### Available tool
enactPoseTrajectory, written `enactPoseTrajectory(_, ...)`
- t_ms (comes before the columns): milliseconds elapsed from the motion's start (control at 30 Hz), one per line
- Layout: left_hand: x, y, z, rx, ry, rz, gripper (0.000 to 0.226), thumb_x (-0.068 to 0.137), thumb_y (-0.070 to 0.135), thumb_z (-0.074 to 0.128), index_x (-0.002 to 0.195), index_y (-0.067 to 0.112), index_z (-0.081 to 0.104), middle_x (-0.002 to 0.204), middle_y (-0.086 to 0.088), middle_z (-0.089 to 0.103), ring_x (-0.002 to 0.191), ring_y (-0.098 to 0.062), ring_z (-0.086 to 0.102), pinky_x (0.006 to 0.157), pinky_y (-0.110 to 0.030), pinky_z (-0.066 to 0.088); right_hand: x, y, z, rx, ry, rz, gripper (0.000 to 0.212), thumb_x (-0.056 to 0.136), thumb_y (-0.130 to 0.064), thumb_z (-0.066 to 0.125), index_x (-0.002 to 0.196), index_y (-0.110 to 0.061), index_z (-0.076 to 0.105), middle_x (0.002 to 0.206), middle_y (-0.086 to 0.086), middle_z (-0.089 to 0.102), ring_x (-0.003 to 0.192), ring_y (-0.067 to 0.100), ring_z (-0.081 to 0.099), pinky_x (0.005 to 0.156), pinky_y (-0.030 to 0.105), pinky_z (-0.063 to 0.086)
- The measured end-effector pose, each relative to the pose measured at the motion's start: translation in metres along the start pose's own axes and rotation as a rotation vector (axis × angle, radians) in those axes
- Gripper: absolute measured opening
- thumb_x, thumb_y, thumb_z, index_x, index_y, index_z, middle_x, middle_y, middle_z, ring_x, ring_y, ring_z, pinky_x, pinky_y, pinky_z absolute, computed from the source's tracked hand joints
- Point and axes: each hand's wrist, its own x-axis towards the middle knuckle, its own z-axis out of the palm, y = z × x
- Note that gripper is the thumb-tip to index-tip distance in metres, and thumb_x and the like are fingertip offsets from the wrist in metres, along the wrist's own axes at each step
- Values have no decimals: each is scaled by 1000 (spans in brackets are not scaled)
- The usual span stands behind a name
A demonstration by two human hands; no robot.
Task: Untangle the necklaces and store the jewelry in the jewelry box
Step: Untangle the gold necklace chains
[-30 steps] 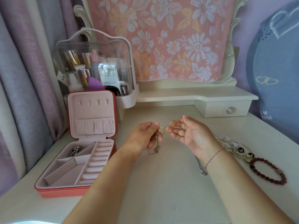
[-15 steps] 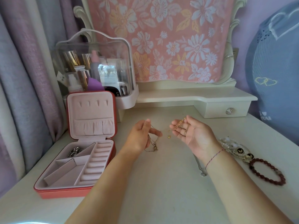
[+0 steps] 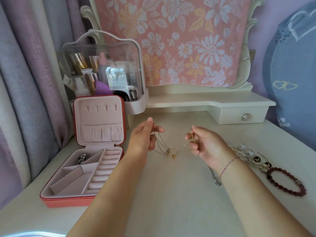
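**Chains not yet apart**

The left hand and the right hand each pinch the thin gold and silver chain necklaces, which hang joined between them. The open coral-red jewelry box with pink lining holds one silver piece only. A dark red bead bracelet, a pearly charm strand and a silver chain wait outside it.

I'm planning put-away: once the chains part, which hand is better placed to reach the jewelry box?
Left. The left hand holds its silver chain beside the open jewelry box; the right hand, pinching the gold chain, sits farther from it.
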Motion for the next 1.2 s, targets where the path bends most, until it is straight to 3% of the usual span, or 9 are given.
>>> enactPoseTrajectory(167, -1, -2, -1, -40, -54, 52, 31, 97, 33, 53, 71, 18, 60, 84, -5, 64, 39, -8, 22, 41, -20, 16, -5, 5, 3, -341, -64, -74, 15, 94, -17, 57, 80, -12, 57, 68, 4, 60, 40, 10, 35, 40, 20, 24)
enactPoseTrajectory(300, -3, -1, 0, -19, -96, 60, 33, 92, 40, 57, 63, 24, 63, 89, -11, 38, 40, -9, 19, 42, -21, 13, -10, 10, 9, -708, -89, -185, 16, 92, -21, 59, 79, -12, 61, 69, -2, 61, 49, 10, 46, 48, 20, 36)
enactPoseTrajectory(400, -2, -1, 0, -30, -126, 65, 32, 94, 36, 56, 66, 20, 60, 80, -10, 40, 40, -7, 20, 44, -21, 11, -9, 18, 9, -1072, -119, -279, 15, 87, -32, 64, 77, -20, 66, 79, -8, 64, 69, 8, 58, 65, 22, 44)
enactPoseTrajectory(467, -1, -1, 0, -32, -156, 71, 32, 95, 35, 55, 67, 19, 59, 72, -1, 45, 40, -7, 20, 43, -20, 12, -8, 21, 9, -1143, -155, -290, 16, 82, -37, 69, 71, -26, 66, 90, -10, 61, 85, 6, 58, 71, 21, 43)
enactPoseTrajectory(567, -1, -2, -1, -24, -185, 71, 32, 94, 36, 55, 68, 18, 59, 65, 4, 43, 40, -7, 20, 42, -19, 13, -7, 20, 8, -1139, -151, -307, 15, 79, -35, 73, 70, -31, 62, 100, -11, 56, 98, 1, 51, 76, 17, 37)
enactPoseTrajectory(667, -2, -1, 0, -8, -206, 73, 30, 90, 39, 56, 70, 17, 58, 60, 4, 37, 41, -8, 19, 43, -21, 12, -4, 21, 7, -1101, -140, -318, 17, 79, -30, 74, 91, -33, 62, 106, -14, 57, 98, -4, 49, 71, 8, 34)
enactPoseTrajectory(767, -3, 1, 0, -12, -224, 81, 30, 86, 42, 57, 71, 17, 58, 63, 4, 42, 41, -8, 20, 45, -24, 11, -3, 26, 10, -1089, -169, -302, 29, 80, -29, 74, 106, -35, 63, 106, -12, 58, 93, -1, 51, 73, 11, 40)
enactPoseTrajectory(1000, -5, 2, 2, -2, -250, 65, 30, 93, 36, 54, 71, 17, 59, 69, 6, 49, 41, -8, 22, 42, -18, 15, -5, 29, 16, -1057, -170, -359, 8, 82, -26, 72, 76, -31, 71, 86, -8, 67, 82, 5, 59, 76, 21, 46)
enactPoseTrajectory(1200, -2, -3, 3, 259, -52, -1, 34, 99, 32, 52, 72, 16, 65, 68, 5, 53, 34, -3, 29, 42, -19, 23, -7, 16, 16, -589, -123, -221, 9, 87, -13, 66, 80, -14, 71, 75, -2, 70, 68, 6, 61, 64, 15, 46)
